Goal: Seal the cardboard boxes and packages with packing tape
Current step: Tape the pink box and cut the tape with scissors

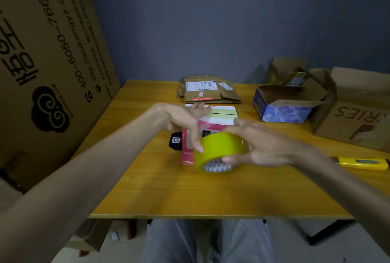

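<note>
A yellow roll of packing tape [219, 148] is held just above the wooden table [168, 195], near its middle. My right hand [266, 146] grips the roll from the right, thumb at its core. My left hand [185, 121] touches the roll's left rim with a fingertip, the other fingers loosely bent. Behind the roll lies a pink, white and green package [213, 119] with a black flap carrying a QR code. Part of the package is hidden by the roll and my hands.
Flattened cardboard boxes [209, 91] lie at the table's far edge. A blue open box [280, 104] and brown open boxes [356, 106] stand at the right. A yellow utility knife [363, 163] lies at the right edge. A big printed carton [48, 62] leans at the left.
</note>
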